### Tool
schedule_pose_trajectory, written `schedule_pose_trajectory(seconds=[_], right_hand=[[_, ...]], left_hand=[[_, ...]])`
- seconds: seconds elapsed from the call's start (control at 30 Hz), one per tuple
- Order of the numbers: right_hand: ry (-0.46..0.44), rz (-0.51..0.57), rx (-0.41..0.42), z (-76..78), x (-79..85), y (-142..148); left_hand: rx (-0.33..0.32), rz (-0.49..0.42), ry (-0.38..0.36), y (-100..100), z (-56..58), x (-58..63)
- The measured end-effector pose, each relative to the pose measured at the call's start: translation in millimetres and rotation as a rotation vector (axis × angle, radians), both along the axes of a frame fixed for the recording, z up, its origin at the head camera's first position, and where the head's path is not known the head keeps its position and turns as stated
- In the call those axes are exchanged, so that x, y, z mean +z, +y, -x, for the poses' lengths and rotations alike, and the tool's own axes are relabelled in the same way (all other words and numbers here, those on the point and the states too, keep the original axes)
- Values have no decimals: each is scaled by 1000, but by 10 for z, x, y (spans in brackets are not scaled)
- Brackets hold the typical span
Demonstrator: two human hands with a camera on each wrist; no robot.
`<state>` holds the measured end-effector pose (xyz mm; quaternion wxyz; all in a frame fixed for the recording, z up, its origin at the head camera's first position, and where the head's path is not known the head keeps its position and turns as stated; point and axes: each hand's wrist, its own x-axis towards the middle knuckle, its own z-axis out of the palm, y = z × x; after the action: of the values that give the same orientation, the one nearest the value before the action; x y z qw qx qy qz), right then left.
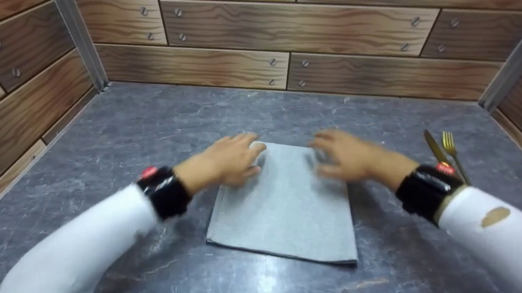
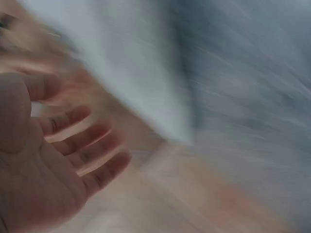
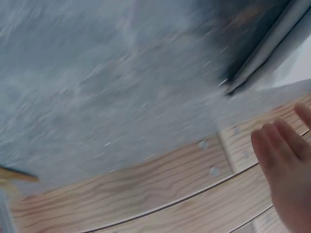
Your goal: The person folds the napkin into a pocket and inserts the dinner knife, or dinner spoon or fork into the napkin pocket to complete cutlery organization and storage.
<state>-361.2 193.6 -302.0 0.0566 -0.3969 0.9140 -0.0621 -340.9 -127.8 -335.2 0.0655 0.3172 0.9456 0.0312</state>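
A folded pale grey cloth [image 1: 286, 210] lies flat on the grey marbled table [image 1: 159, 118], its near edge showing stacked layers. Over its far left corner is my left hand [image 1: 233, 160], fingers spread and loosely bent, with nothing held. My right hand [image 1: 345, 156] is above the far right part of the cloth, blurred, fingers apart and holding nothing. Whether either hand touches the fabric cannot be told. In the left wrist view, the palm of the left hand [image 2: 53, 165] faces the camera beside the blurred cloth [image 2: 131, 63]. The right wrist view shows the right hand's straight fingers [image 3: 277, 145] near the cloth's folded edge [image 3: 267, 53].
A gold knife [image 1: 435, 146] and a gold fork [image 1: 449, 145] lie side by side at the right, partly behind my right wristband [image 1: 427, 191]. Wood-plank panels [image 1: 295, 26] wall the table at the back and both sides, with metal posts [image 1: 71, 21] in the corners.
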Motion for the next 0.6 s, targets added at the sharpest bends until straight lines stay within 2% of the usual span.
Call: schedule_pose_trajectory(seconds=[0.07, 0.13, 0.17, 0.2, 0.3, 0.37, 0.4, 0.43, 0.47, 0.53, 0.6], right_hand=[[-173, -11, 14, -61, -72, 36], [-307, -74, 3, -89, -145, 96], [-340, -109, 2, -89, -176, 130], [-357, -147, 2, -82, -193, 155], [-377, -159, -18, -11, -221, 232], [-333, -101, -40, 92, -276, 276], [-297, -62, -53, 176, -324, 300], [-257, -3, -66, 296, -411, 332], [-211, 51, -76, 447, -521, 366], [-120, 144, -89, 772, -741, 420], [-84, 192, -106, 1042, -925, 458]], left_hand=[[14, 29, -104, -126, 334, -194], [4, 25, -196, -231, 588, -387], [-6, 15, -210, -271, 686, -462], [-2, -2, -221, -274, 682, -414], [-8, -118, -131, -338, 950, -522], [6, -204, -69, -374, 1118, -555], [25, -251, -69, -390, 1174, -549], [47, -301, -82, -415, 1218, -544], [63, -324, -104, -428, 1201, -483], [82, -373, -155, -448, 1096, -338], [111, -412, -219, -444, 930, -183]])
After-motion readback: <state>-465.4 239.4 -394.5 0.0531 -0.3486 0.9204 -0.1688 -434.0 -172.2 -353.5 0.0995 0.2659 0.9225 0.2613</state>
